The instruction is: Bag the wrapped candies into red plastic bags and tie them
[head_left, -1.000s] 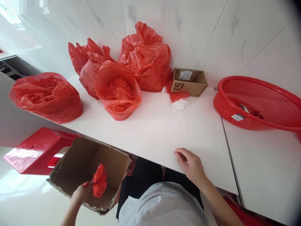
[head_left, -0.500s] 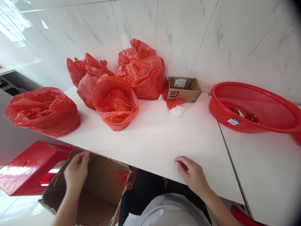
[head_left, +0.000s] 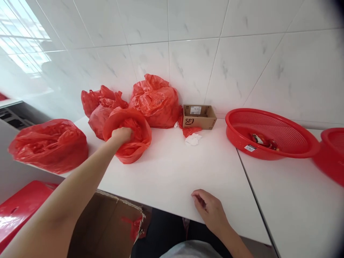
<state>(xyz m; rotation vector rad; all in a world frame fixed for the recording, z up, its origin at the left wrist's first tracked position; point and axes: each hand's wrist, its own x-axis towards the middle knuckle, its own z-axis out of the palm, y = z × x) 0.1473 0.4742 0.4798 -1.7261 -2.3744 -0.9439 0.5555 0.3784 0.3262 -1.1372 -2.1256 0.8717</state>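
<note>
My left hand (head_left: 122,134) reaches into an open red plastic bag (head_left: 131,157) on the white table. Crumpled red plastic (head_left: 135,129) fills this bag, and my fingers are hidden against it. At the table's near edge rests my right hand (head_left: 209,208), its fingers curled in and thumb meeting fingertip, with nothing visible in them. Behind the open bag stand a large full red bag (head_left: 156,104) and a smaller bunched red bag (head_left: 100,116). Another wide red bag (head_left: 51,145), stuffed with red plastic, sits at the left end.
A small cardboard box (head_left: 205,122) stands by the wall, with a crumpled white tissue (head_left: 192,139) before it. On the right, a red mesh basket (head_left: 271,152) holds small wrapped items. Below the table are a large carton (head_left: 104,222) and a red stool (head_left: 24,200).
My left hand has gone from above the carton up and forward into the open red bag. The right hand stays put on the table. The view has tilted upward.
</note>
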